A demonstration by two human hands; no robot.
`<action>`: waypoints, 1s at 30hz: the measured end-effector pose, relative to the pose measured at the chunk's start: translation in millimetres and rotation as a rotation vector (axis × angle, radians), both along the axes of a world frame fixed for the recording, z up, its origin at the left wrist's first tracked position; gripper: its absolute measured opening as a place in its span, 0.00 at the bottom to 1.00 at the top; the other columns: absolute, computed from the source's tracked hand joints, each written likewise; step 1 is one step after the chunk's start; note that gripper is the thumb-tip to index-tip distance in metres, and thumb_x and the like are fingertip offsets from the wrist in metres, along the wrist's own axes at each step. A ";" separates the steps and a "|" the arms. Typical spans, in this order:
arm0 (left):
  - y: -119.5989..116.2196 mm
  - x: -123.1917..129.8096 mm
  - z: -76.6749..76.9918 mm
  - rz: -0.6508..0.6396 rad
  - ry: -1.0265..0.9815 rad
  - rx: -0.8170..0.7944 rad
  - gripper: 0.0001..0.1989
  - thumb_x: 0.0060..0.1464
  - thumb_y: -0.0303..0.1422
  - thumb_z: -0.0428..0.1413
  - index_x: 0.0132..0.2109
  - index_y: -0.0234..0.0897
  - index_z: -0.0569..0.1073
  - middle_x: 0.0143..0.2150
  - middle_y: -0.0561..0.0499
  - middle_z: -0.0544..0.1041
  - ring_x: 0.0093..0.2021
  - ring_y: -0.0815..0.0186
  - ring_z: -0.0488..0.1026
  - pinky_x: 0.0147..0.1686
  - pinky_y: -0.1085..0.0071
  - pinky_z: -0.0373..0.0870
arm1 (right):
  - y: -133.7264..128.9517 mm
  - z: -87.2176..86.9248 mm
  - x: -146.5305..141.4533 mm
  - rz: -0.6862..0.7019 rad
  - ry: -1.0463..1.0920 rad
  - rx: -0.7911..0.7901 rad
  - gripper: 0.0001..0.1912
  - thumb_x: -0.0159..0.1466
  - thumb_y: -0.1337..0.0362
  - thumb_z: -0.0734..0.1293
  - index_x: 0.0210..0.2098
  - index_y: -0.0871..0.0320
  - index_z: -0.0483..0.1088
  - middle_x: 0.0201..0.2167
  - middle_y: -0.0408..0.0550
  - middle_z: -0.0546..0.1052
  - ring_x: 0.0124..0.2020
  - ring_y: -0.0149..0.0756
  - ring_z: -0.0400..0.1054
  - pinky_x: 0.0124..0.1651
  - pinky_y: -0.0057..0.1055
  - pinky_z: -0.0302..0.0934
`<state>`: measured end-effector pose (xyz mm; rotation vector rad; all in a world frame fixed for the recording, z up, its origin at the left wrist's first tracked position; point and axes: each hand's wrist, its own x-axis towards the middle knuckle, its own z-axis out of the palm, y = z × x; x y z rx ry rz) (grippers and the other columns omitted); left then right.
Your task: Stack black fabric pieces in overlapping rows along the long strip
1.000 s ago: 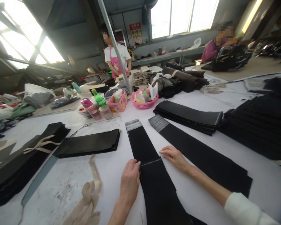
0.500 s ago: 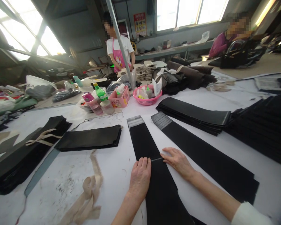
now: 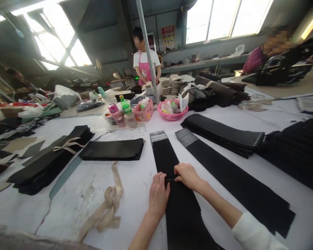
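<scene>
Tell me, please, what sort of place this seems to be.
Probably a workshop for cut fabric or leather goods: black strips lie in rows, a dark stack sits nearby, and a black handbag stands at the far right.

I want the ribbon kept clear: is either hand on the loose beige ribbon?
No, the left hand and right hand are on black material, apart from the loose beige ribbon.

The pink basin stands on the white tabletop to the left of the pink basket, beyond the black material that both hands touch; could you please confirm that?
Not quite: the head view shows the pink basin to the right of the pink basket. It does stand on the white tabletop, beyond the black material that the left hand and right hand touch.
</scene>
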<state>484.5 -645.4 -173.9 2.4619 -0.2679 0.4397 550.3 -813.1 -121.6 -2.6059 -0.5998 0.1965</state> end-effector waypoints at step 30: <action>26.6 -7.9 15.2 0.090 0.374 -0.962 0.23 0.54 0.52 0.52 0.38 0.35 0.75 0.28 0.51 0.75 0.27 0.64 0.73 0.27 0.69 0.72 | -61.1 144.8 20.1 0.142 0.412 0.543 0.14 0.62 0.55 0.65 0.34 0.60 0.73 0.27 0.41 0.73 0.27 0.28 0.65 0.31 0.23 0.60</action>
